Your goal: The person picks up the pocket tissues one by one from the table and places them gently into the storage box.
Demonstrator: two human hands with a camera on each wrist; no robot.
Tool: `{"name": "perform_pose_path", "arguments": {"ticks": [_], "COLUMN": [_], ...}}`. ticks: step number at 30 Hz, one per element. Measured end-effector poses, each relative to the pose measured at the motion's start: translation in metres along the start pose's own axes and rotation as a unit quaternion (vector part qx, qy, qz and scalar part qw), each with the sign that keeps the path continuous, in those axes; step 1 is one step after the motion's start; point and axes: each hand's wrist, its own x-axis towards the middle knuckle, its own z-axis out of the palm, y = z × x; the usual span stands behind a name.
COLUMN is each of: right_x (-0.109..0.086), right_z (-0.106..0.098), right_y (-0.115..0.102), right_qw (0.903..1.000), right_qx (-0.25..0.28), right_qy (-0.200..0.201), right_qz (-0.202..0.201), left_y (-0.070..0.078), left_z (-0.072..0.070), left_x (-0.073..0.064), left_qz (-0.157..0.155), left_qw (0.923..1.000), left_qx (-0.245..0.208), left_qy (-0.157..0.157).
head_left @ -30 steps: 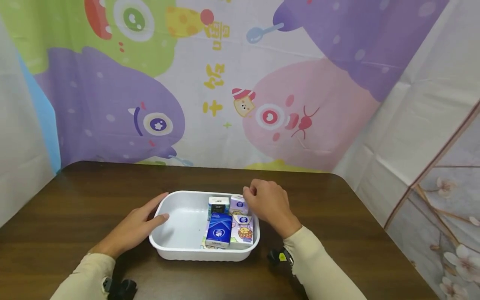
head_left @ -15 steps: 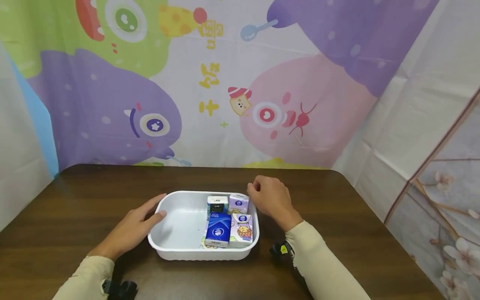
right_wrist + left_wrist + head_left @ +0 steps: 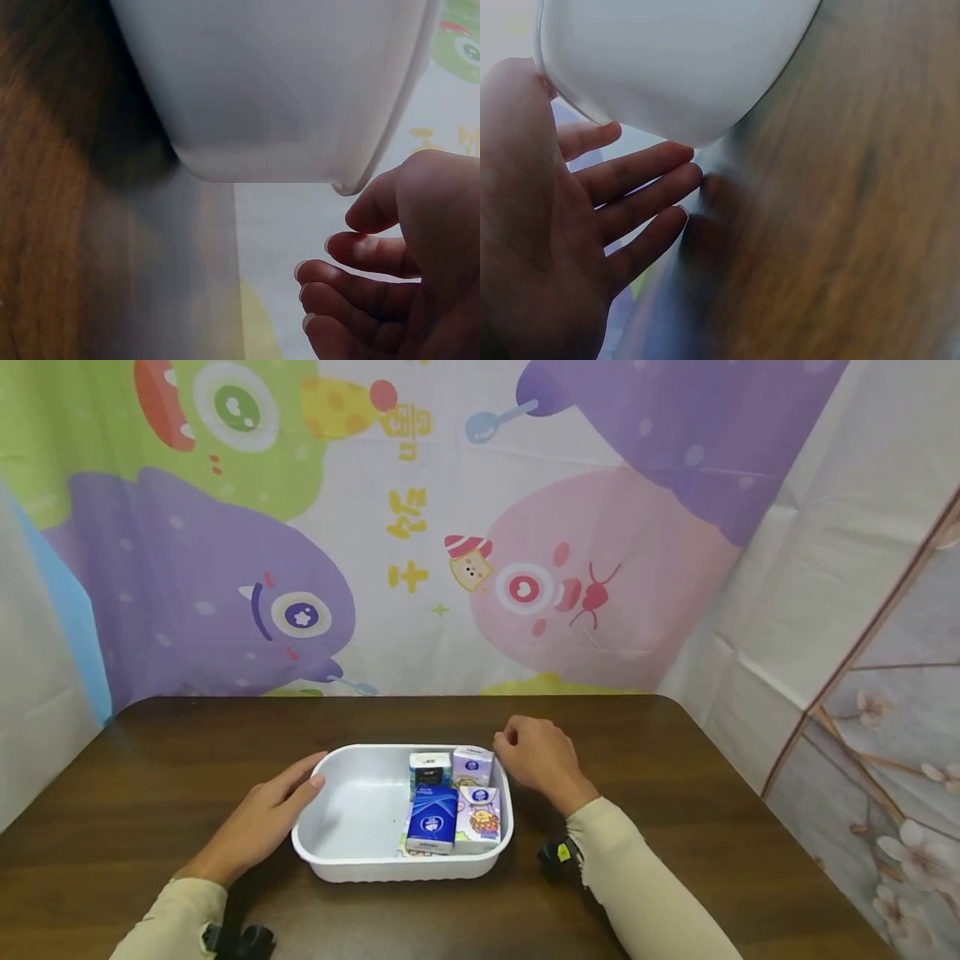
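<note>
A white plastic tray (image 3: 397, 870) sits on the table, with small tissue packs in its right half. A blue tissue pack (image 3: 432, 819) lies over another pack with a cartoon edge. Beside it is a white cartoon tissue pack (image 3: 478, 815); behind stand a purple tissue pack (image 3: 472, 766) and a dark-labelled tissue pack (image 3: 430, 768). My left hand (image 3: 258, 817) rests at the tray's left end, thumb at the rim, fingers (image 3: 641, 172) extended along the outer wall. At the far right corner, my right hand (image 3: 542, 758) holds nothing, its fingers (image 3: 360, 289) loosely bent near the rim.
The brown wooden table (image 3: 630, 877) reaches back to a cartoon-printed curtain (image 3: 420, 635). A pale sheet with printed blossoms (image 3: 900, 760) hangs at the right. A small black camera (image 3: 255, 942) is on the left wrist, another black camera (image 3: 557, 855) on the right.
The head view has shifted slightly. My right hand has drawn a little rightward from the purple tissue pack, and my left thumb has pulled back toward the rim. The packs keep their places.
</note>
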Motion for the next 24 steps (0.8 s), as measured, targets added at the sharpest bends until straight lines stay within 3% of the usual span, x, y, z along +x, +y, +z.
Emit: {"name": "perform_pose_path", "arguments": {"ticks": [12, 20, 24], "right_x": [0.0, -0.002, 0.0], "right_z": [0.004, 0.015, 0.018], "right_y": [0.005, 0.004, 0.01], "right_qw": [0.9996, 0.9989, 0.9988], "right_qx": [-0.011, 0.001, 0.0], "right_qy": [-0.021, -0.046, -0.049], "right_qz": [0.017, 0.007, 0.001], "left_y": [-0.001, -0.007, -0.006], "left_z": [-0.002, -0.009, -0.012], "left_x": [0.005, -0.002, 0.002], "left_qz": [0.005, -0.04, -0.039], "left_qw": [1.0, 0.9989, 0.9988], "left_qx": [-0.004, -0.02, -0.007], "left_qy": [0.002, -0.016, -0.027]}}
